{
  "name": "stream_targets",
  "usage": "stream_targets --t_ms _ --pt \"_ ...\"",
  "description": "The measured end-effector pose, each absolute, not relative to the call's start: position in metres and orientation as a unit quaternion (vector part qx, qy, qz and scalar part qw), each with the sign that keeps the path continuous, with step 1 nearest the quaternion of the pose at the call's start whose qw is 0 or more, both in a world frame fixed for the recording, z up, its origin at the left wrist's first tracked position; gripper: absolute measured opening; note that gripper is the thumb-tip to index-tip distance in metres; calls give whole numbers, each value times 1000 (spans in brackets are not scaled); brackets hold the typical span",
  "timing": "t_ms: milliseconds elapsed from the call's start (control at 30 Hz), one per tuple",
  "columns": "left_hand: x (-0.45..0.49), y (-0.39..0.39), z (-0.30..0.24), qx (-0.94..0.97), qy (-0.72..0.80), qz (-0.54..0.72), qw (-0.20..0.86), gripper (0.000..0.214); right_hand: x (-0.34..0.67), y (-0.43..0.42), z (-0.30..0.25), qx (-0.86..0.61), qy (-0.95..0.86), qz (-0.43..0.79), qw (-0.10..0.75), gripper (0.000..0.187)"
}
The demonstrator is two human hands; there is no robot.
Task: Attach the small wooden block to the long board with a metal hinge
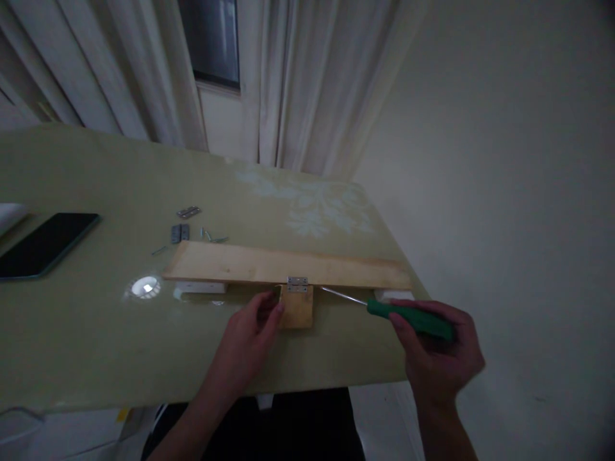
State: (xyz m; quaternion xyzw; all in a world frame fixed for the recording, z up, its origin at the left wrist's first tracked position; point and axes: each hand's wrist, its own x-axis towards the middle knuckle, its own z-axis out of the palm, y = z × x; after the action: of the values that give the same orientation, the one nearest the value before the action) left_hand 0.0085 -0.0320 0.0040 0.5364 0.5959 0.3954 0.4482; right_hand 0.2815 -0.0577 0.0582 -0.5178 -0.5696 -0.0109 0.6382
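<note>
My right hand [442, 352] is wrapped round the green handle of a screwdriver [408, 318]. Its metal shaft points left, the tip close to the right side of a small wooden block [296, 310]. At the block's left edge, the thumb and fingers of my left hand [252, 323] close on it. A metal hinge [297, 285] spans the joint between this block and a long wooden board [288, 264]. The board lies crosswise, raised on a white support [202, 287] at the left and another white support [394, 295] at the right.
Beyond the board's left end lie a grey hinge [180, 233], more metal hinge pieces [189, 212] and several loose screws [206, 235]. A dark phone [48, 245] rests at the table's left. Curtains [327, 83] hang behind the table [120, 339]; a wall [504, 160] stands to the right.
</note>
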Motion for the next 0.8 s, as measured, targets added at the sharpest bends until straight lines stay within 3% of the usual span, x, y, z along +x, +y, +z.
stream_targets --t_ms 200,533,800 --pt "16 -20 2 499 552 407 530 39 236 -36 82 -440 -649 9 621 41" --pt "19 -21 0 476 542 421 550 39 216 -17 96 -412 -737 -35 535 29" --pt "19 -21 -1 480 542 428 541 37 218 -19 102 -391 -764 -40 512 30"
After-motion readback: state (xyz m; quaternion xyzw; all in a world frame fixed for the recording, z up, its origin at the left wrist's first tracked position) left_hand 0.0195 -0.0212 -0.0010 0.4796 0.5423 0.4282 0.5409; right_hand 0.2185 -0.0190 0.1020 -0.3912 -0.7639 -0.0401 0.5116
